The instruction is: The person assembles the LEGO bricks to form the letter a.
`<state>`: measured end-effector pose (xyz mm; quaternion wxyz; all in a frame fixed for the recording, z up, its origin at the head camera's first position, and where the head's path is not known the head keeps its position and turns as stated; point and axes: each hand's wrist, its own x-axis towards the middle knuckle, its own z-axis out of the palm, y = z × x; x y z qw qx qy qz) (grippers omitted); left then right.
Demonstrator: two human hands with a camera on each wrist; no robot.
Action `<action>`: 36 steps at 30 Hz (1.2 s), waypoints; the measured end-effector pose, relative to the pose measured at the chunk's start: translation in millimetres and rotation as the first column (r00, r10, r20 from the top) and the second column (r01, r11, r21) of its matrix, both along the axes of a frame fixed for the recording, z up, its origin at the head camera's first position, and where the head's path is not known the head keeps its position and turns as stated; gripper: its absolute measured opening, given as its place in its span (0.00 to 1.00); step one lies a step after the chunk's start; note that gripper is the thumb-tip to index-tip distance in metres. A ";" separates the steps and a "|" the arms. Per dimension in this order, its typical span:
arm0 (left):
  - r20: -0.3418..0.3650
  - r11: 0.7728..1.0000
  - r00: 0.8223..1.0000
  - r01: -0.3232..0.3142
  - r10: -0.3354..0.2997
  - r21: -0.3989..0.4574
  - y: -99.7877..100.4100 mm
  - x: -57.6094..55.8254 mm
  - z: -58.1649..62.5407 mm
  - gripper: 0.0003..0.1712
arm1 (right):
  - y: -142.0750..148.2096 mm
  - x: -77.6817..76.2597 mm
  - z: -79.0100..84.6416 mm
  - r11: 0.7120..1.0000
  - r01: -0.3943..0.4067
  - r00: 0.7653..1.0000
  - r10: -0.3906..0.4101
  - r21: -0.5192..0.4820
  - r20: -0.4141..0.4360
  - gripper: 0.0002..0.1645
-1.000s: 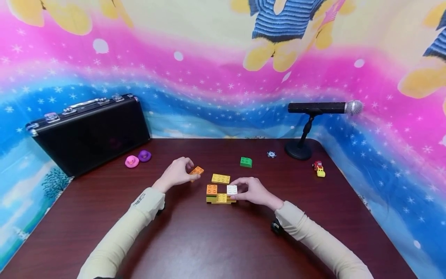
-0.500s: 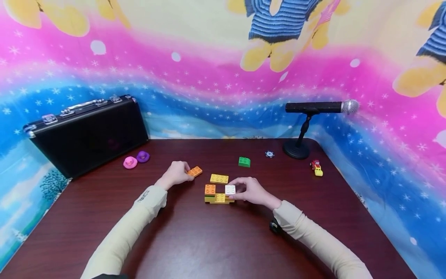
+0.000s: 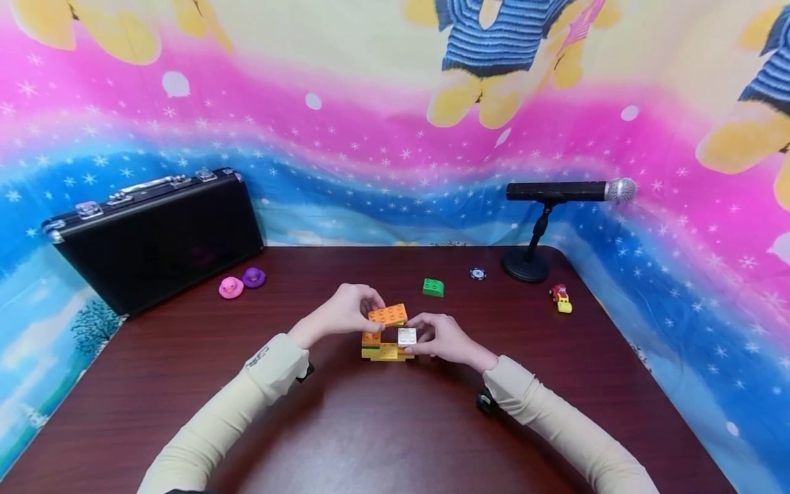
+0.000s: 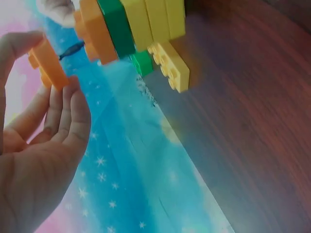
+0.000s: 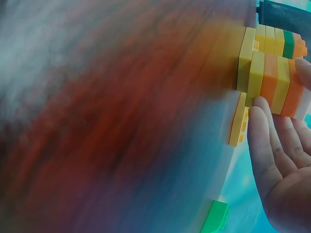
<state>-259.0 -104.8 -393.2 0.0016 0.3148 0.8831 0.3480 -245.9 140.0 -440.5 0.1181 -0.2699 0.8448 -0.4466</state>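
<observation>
As the left hand (image 3: 344, 309) shifted, its brick (image 3: 387, 315) neared the stack (image 3: 388, 351).

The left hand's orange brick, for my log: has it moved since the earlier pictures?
Yes: the orange brick has moved rightward, nearer the loose green brick in the head view.

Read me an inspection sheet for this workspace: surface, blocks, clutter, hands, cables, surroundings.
Surface: dark wood-grain table.
Blocks: orange block in the air near the block build; yellow block and green block loose on the far side.
Clutter: pink duck, purple duck, patterned chip, toy car.
Hands: left hand pinches the orange block; right hand grips the build's white-topped tower.
Cables: nothing seen.
Surroundings: black case, microphone on a stand, printed backdrop.
</observation>
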 end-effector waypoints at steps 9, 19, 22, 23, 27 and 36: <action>-0.037 0.989 0.992 0.114 -0.117 -0.090 9.2 4.9 -7.4 0.16 | 0.4 -0.6 -0.2 1.000 0.007 1.000 -0.007 0.013 0.010 0.24; -0.043 0.984 0.989 0.135 -0.140 -0.113 7.2 5.0 -10.0 0.15 | 0.6 0.2 -0.3 1.000 0.005 1.000 -0.005 0.013 0.004 0.23; -0.027 0.984 0.989 0.142 -0.146 -0.111 6.0 4.8 -9.0 0.15 | 0.3 0.2 -0.7 1.000 0.011 1.000 -0.011 0.019 0.005 0.23; -0.020 0.983 0.989 0.144 -0.147 -0.110 5.8 4.5 -8.6 0.14 | 0.2 0.1 -0.8 1.000 0.012 1.000 -0.012 0.021 0.005 0.23; 0.004 0.982 0.990 0.140 -0.140 -0.124 6.4 2.7 -6.8 0.14 | 0.6 -0.5 -0.7 1.000 0.011 1.000 -0.011 0.016 0.009 0.22; 0.057 0.978 0.989 0.142 -0.135 -0.152 7.8 2.2 -5.1 0.14 | 0.6 -0.4 -1.0 1.000 0.002 1.000 -0.002 0.006 0.012 0.21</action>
